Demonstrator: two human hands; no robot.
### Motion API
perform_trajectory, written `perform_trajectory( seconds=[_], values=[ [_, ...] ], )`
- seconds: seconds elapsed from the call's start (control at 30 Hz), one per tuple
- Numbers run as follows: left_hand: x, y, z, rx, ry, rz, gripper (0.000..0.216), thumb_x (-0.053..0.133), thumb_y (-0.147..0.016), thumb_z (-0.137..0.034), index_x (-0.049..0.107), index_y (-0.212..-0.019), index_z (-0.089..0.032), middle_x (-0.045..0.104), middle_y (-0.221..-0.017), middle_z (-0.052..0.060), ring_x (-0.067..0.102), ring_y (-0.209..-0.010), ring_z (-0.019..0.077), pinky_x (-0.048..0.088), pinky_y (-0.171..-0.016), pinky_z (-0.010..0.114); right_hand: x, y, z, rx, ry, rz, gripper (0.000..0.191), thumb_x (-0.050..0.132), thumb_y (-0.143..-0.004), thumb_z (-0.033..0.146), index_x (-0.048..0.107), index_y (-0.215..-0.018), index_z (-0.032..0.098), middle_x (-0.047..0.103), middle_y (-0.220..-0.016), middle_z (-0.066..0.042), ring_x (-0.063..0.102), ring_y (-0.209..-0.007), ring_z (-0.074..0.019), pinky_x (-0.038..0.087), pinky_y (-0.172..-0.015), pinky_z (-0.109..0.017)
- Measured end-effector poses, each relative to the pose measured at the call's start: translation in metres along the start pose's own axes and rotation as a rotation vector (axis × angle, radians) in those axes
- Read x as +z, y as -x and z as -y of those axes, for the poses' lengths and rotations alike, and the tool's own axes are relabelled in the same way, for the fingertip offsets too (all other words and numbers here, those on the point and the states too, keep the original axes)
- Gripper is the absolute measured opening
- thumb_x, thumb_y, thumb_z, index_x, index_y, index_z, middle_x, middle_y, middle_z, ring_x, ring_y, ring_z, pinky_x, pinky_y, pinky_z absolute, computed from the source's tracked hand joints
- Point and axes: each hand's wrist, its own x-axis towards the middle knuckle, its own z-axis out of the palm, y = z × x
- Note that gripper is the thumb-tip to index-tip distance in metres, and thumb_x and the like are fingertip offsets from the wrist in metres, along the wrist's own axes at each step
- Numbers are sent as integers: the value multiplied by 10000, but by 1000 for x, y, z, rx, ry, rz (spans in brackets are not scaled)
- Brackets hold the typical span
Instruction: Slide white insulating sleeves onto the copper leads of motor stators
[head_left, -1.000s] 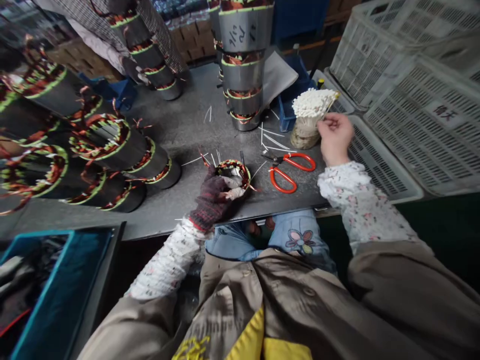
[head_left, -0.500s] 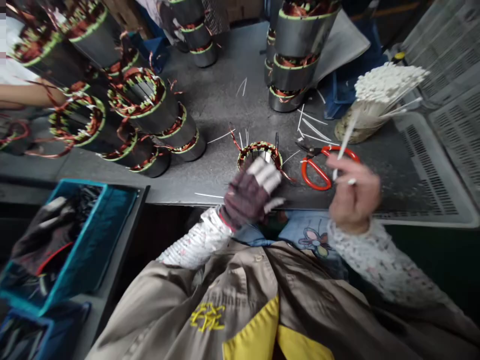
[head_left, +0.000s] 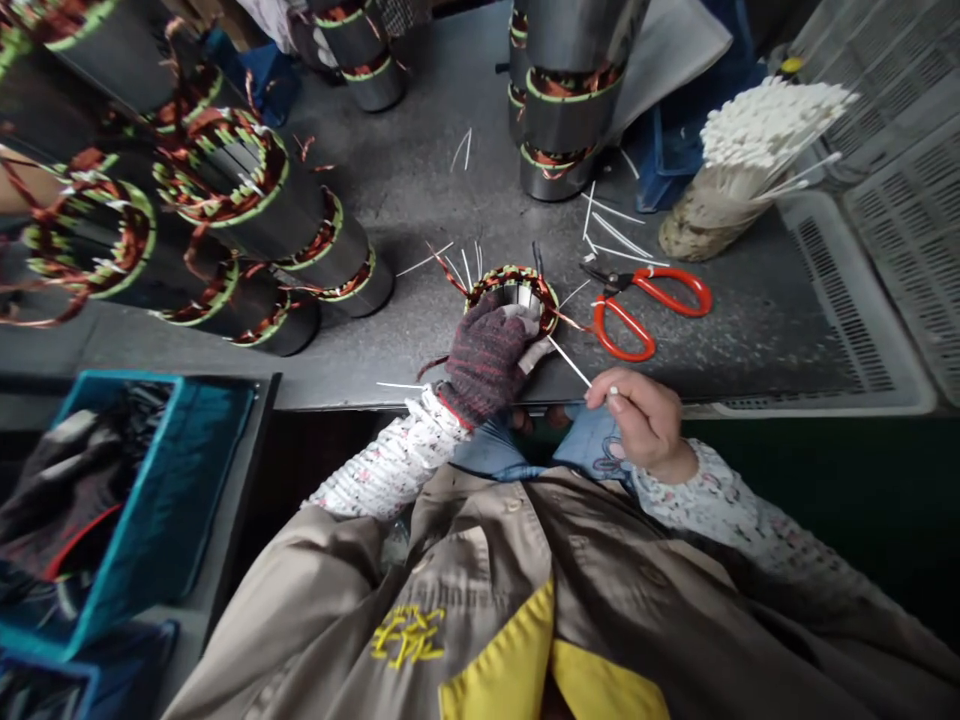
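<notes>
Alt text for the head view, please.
A maroon-gloved left hand holds a copper-wound, green-edged metal ring; the bare right hand points a thin white stick toward it. Red-handled snips lie nearby on the grey worktop.

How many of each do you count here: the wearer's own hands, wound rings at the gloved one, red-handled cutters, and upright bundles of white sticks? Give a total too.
Hands, left hand plus right hand: 2
Ring at the gloved hand: 1
Cutters: 1 pair
Stick bundle: 1
Total: 5
</notes>
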Motion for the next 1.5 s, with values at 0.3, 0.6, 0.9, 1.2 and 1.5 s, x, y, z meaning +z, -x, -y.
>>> perform_trajectory(
  seconds=[0.3,0.6,0.9,1.2,1.5],
  values=[
    [-3,5,0,-75,34,47,715,636,-983,-409,312,-1571,-161,611,-1441,179,584,-1377,307,465,-1184,471,17,-27,-6,131,-31,4,278,540,-969,365,661,-753,239,734,-749,-24,692,-703,-181,548,-689,-325],
    [-1,2,-6,-179,361,-117,189,576,-1044,-361,711,-1107,-244,778,-1117,53,717,-1151,203,576,-1084,436,38,-47,-3,310,-173,-50,369,607,-957,553,701,-840,216,720,-736,-14,612,-556,-122,482,-508,-252],
    [-9,-2,-3,-73,340,-51,182,599,-1033,-314,727,-1148,-255,793,-1130,27,734,-1112,183,522,-1148,416,37,-61,-13,233,71,-26,276,659,-875,407,606,-667,233,561,-576,19,517,-562,-142,421,-572,-301],
    [-12,-2,-4,10,210,-64,197,545,-1046,-287,715,-1118,-218,786,-1105,39,728,-1087,193,548,-1072,433,20,-63,17,318,-90,168,420,647,-909,481,571,-594,214,487,-513,37,434,-484,-105,323,-475,-270],
    [-6,5,-1,-87,124,-41,169,588,-1034,-372,671,-1008,-227,759,-1041,56,706,-1060,214,553,-1029,421,1,-58,21,387,-565,222,440,673,-907,628,666,-736,223,701,-839,-49,654,-760,-178,553,-665,-328]
  ],
)
